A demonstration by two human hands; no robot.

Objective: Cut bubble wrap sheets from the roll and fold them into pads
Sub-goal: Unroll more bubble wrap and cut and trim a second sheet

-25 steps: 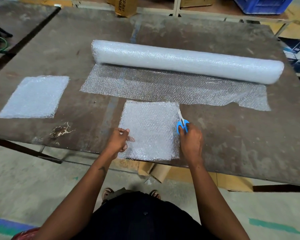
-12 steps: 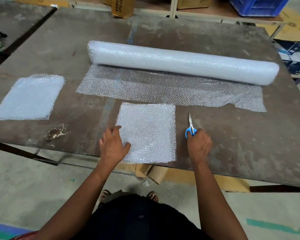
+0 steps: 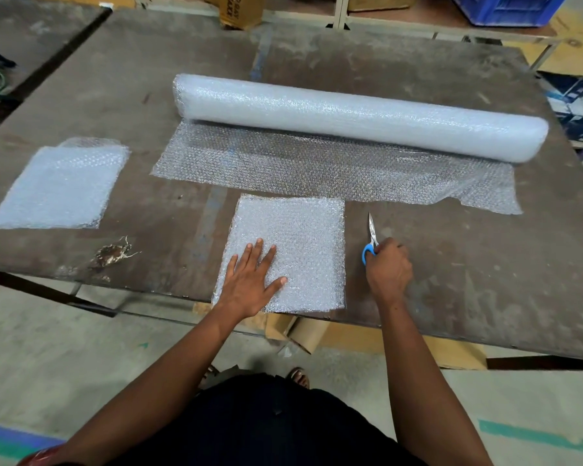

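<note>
Table [image 3: 451,264]: dark brown board, matt, scuffed and stained, with a chipped, rough patch [image 3: 113,253] at 9 o'clock from the cut sheet [image 3: 303,243]. Roll [image 3: 357,116], its unrolled length [image 3: 317,169], the cut sheet and the folded pad [image 3: 61,186] at 9 o'clock were clear plastic bubble film, dimpled and faintly glossy. Scissors [image 3: 371,240]: bright, smooth metal blades, glossy blue plastic handle; the floor [image 3: 48,348] was dull grey concrete.

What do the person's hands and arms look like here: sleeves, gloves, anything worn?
Both hands, the left hand and the right hand, are bare, with no gloves. Both forearms are bare to the frame's lower edge; no sleeves, watch or bracelets show. Rings cannot be made out.
</note>
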